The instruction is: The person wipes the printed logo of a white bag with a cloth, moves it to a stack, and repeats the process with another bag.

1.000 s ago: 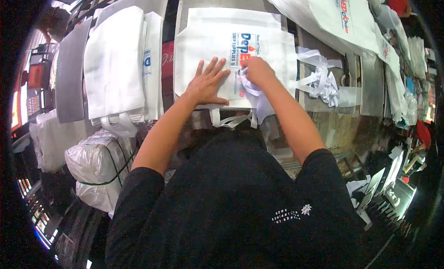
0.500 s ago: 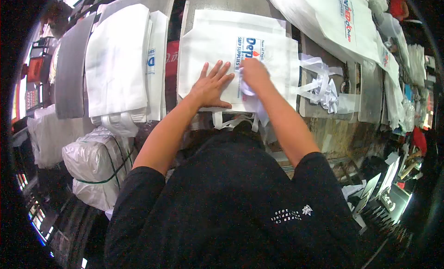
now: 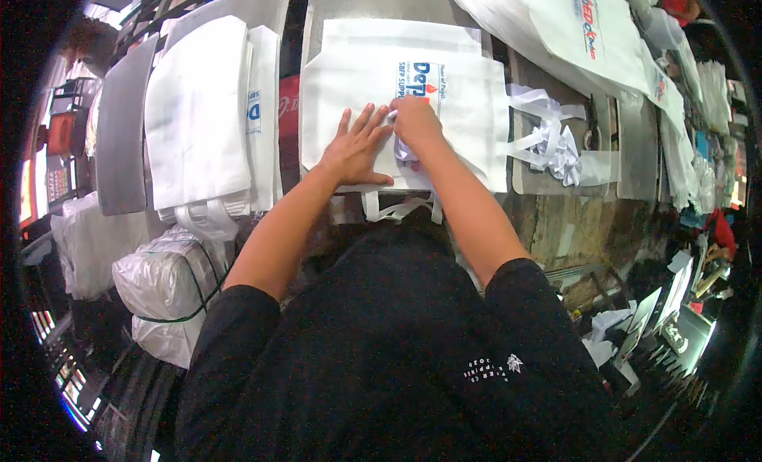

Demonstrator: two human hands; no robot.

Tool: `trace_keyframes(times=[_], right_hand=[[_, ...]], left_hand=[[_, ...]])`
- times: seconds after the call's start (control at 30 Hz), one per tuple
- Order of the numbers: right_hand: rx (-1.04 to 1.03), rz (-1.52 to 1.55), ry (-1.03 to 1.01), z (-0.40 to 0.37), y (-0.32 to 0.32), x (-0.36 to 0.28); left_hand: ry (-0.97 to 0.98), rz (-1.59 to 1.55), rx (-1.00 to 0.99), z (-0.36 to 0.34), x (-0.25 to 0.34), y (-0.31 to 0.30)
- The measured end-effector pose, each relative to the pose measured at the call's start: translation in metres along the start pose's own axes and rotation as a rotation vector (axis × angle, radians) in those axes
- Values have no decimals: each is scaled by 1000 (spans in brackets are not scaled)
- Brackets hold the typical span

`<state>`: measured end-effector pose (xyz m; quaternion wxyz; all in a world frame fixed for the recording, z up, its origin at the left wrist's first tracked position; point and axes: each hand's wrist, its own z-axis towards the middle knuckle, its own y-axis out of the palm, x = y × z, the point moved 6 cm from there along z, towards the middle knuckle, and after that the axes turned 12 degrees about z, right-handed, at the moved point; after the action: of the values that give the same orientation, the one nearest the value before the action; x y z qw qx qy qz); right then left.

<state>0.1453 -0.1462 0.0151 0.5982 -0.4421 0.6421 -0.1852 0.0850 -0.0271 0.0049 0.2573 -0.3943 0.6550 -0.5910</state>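
A white tote bag (image 3: 349, 73) lies flat in front of me, with blue and red print (image 3: 425, 77) turned sideways on its upper face. My left hand (image 3: 357, 148) rests on the bag with its fingers spread, left of the print. Close beside it, my right hand (image 3: 418, 122) is closed around a crumpled whitish cloth (image 3: 404, 151) and presses it onto the printed area. Part of the print is hidden under that hand. White strap handles (image 3: 397, 211) hang from the bag's near edge.
Stacked white bags (image 3: 198, 113) lie on the left, above a wrapped bundle (image 3: 163, 279) tied with dark cord. To the right, a crumpled white cloth (image 3: 562, 156) lies on a grey board. More printed bags (image 3: 556, 37) hang over boards at the upper right.
My right hand has moved left with the cloth, and is now right against my left fingertips. My left hand stays planted on the bag. The view has shifted slightly.
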Motion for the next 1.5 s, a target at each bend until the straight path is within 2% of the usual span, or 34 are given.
trace_keyframes(times=[0.07, 0.1, 0.23, 0.3, 0.33, 0.4, 0.43, 0.47, 0.53, 0.6, 0.67, 0.7, 0.73, 0.8, 1.13, 1.2, 1.23, 1.3, 1.33, 1.4, 1.47, 1.5], right_hand=[[46, 104, -15, -6, 4, 11], [-6, 116, 10, -14, 8, 20], [22, 253, -5, -83, -9, 50], [-65, 144, 158, -107, -13, 67], [-62, 142, 155, -117, -16, 67], [139, 238, 165, -132, -26, 72], [198, 273, 61, -137, -22, 76], [201, 275, 61, -140, -20, 74], [166, 396, 194, -146, -11, 79], [148, 459, 199, -144, -13, 70], [199, 343, 153, -141, -26, 42], [248, 329, -3, -135, -21, 44], [250, 331, -1, -134, -21, 46], [124, 99, 36, -129, -22, 40], [7, -57, -238, -116, -13, 50], [161, -60, -217, -114, -27, 50], [160, -62, -217, -111, -27, 50], [306, 117, -68, -103, -34, 62], [307, 118, -68, -98, -36, 64], [-40, 48, -72, -85, -20, 65], [252, 85, 116, -72, -50, 75], [314, 85, 139, -69, -60, 74]], left_hand=[[-2, 4, -15, 0, 1, -1], [-14, 4, -32, 1, -1, -2], [-19, -11, -15, -1, 2, -3], [-38, 16, -55, 0, 1, -6], [-38, 19, -51, 0, 0, -4], [-26, -5, 9, -1, -1, -4], [-25, -2, 9, -2, -1, -3], [-20, 22, 0, -1, 0, -4], [-12, 44, -10, 0, 3, -5], [-14, 79, -27, 0, 4, -3], [-12, 92, -30, 0, 5, -4], [-15, 102, -33, 1, 5, -4], [-13, 104, -35, 1, 6, -5], [-14, 102, -64, 2, 5, -8], [-4, 69, -121, 4, -1, -11], [-7, 51, -40, 3, -3, -7], [-7, 49, -39, 4, -5, -3], [0, 48, -24, 3, -4, -5], [0, 49, -24, 3, -4, -6], [3, 57, -43, 3, -3, -11], [17, 74, -42, 5, -3, -18], [33, 92, -43, 5, -3, -19]])
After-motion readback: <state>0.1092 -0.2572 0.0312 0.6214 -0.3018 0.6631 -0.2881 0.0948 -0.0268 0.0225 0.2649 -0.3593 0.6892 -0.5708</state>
